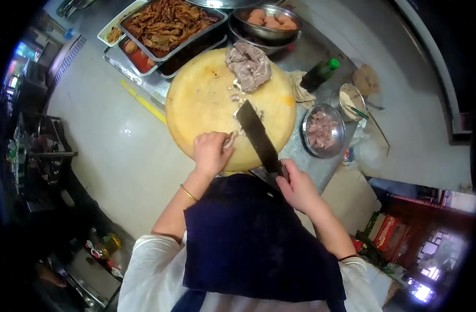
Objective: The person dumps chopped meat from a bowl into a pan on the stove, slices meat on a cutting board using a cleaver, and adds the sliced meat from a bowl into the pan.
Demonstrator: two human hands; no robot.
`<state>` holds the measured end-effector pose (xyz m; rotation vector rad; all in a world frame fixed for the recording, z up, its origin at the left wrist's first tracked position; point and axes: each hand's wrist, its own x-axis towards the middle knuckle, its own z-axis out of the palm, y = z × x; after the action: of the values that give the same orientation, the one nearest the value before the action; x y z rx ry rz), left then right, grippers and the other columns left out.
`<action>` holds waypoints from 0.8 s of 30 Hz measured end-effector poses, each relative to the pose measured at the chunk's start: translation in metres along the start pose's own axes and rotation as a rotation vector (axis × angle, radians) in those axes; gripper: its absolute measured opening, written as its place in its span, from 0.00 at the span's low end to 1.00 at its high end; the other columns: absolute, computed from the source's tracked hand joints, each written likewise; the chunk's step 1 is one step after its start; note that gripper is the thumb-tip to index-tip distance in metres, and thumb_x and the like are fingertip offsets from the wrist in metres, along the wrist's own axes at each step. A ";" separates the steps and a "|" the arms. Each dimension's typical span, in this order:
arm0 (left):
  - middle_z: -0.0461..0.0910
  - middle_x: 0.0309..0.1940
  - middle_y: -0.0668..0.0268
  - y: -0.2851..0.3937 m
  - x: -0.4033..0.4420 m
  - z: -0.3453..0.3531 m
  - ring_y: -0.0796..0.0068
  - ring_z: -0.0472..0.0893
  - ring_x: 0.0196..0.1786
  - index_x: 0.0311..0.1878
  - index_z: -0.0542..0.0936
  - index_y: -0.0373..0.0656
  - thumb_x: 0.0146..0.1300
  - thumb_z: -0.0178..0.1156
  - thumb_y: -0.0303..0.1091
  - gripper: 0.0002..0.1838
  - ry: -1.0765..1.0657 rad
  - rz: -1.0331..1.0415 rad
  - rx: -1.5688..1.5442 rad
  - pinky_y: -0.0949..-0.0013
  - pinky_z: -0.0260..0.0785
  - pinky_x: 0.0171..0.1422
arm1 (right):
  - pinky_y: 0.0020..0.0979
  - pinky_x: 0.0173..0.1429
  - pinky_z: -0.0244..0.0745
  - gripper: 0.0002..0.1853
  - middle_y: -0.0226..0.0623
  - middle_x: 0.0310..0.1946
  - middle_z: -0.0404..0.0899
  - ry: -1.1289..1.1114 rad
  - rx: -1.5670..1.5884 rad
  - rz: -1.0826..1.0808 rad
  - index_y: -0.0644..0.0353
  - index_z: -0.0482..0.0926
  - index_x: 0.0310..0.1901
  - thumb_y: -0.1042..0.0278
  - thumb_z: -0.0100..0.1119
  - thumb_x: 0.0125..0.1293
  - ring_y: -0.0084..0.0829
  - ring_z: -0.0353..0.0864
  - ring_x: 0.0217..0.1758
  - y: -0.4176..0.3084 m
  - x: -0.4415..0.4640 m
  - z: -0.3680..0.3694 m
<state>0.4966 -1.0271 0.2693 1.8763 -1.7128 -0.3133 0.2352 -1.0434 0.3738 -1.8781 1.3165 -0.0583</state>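
On the thick, round, pale-yellow chopping block (pixel 193 99), I locate the working piece: a small, slim strip of greyish-pink meat (pixel 229 140) near the edge closest to the wearer. Through the head camera I read the controlling relation as follows. The strip lies immediately to the right of the left hand (pixel 209 152), between that hand and the broad, dark, rectangular metal cleaver (pixel 258 136). The left hand is nearer and in contact; the blade stands just beside the strip, with a narrow gap. The strip's long axis appears to run away from the wearer, tilted slightly rightward; fingers cover part of it. The blade's long axis slants forward and leftward from its handle. I cannot tell whether its edge touches the block.

Finger state: left fingers bunched together, thumb and index closed on the strip; right hand (pixel 297 190) wrapped around the cleaver handle.

Materials: the block face is smooth, dull and lightly stained, with pale meat scraps (pixel 238 96) around the blade's far end. Beyond them rests a large, irregular, fibrous chunk of greyish-pink meat (pixel 249 67). To the right, a round, shiny metal bowl (pixel 340 141) contains small, soft-looking pink meat pieces (pixel 320 130).
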 end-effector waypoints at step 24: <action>0.79 0.39 0.63 -0.028 -0.024 0.002 0.57 0.76 0.48 0.41 0.81 0.48 0.57 0.67 0.37 0.10 0.126 0.106 -0.032 0.57 0.61 0.57 | 0.52 0.37 0.75 0.17 0.52 0.31 0.81 -0.172 -0.435 -0.141 0.58 0.66 0.54 0.64 0.57 0.69 0.57 0.82 0.34 -0.013 0.031 0.011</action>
<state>0.5149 -1.0039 0.2476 1.7369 -1.7048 -0.1764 0.2650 -1.0603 0.3623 -2.2814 1.1399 0.3347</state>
